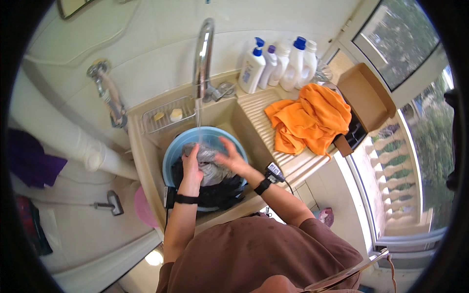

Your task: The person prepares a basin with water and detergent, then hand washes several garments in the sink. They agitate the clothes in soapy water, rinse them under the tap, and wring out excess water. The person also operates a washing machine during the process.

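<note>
A light blue plastic basin [169, 154] sits in the beige sink [262, 157], holding a wet grey cloth [210, 170] and black fabric [220, 194]. From the chrome faucet [203, 55] a stream of water falls into the basin. My left hand [192, 166] lies against the left side of the grey cloth, its thumb and fingers partly hidden; whether it grips the cloth is unclear. My right hand [232, 159] is over the cloth's right side, fingers spread and slightly blurred. Both wrists wear black straps with small devices.
An orange garment [311, 117] lies on the ribbed drainboard [256, 110], beside an open cardboard box [366, 95]. Several detergent bottles [293, 64] line the wall. A wire rack [150, 126] with soap pieces [176, 115] is left of the faucet. A pink basin [143, 208] stands lower left.
</note>
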A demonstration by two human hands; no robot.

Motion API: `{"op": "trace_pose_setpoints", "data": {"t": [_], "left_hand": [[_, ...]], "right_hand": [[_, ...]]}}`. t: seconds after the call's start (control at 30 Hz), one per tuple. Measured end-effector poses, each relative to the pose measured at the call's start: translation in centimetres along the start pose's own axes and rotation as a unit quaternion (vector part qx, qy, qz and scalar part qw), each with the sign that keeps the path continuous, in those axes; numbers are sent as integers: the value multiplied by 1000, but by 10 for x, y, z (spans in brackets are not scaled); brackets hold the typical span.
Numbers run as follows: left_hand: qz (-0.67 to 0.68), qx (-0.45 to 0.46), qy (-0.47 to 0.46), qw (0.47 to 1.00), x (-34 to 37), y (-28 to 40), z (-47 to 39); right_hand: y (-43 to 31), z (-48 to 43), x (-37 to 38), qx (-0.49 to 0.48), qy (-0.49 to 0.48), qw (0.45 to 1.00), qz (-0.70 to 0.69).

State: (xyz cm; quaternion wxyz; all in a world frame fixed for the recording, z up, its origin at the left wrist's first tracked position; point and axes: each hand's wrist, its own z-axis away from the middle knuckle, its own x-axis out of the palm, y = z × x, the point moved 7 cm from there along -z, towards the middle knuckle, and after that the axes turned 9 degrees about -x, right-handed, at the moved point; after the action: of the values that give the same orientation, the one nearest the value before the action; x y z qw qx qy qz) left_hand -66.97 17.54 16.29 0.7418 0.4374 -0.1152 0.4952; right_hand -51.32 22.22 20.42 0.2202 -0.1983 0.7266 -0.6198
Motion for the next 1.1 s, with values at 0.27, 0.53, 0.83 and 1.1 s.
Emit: {"op": "trace_pose_setpoints", "data": {"t": [0.27,0.53,0.83,1.1], "left_hand": [[-285,24,-82,955,32,27,35],[-212,143,47,966,-77,117,16],[-165,-225,91,956,-76,-41,14],[153,-180,-299,925,-3,-27,-2]], "right_hand": [[79,-2,41,59,-180,981,30],[77,-12,-25,128,-161,964,167],[8,-55,-3,143,180,912,-339],[-49,4,96,-90,-11,985,149]]}}
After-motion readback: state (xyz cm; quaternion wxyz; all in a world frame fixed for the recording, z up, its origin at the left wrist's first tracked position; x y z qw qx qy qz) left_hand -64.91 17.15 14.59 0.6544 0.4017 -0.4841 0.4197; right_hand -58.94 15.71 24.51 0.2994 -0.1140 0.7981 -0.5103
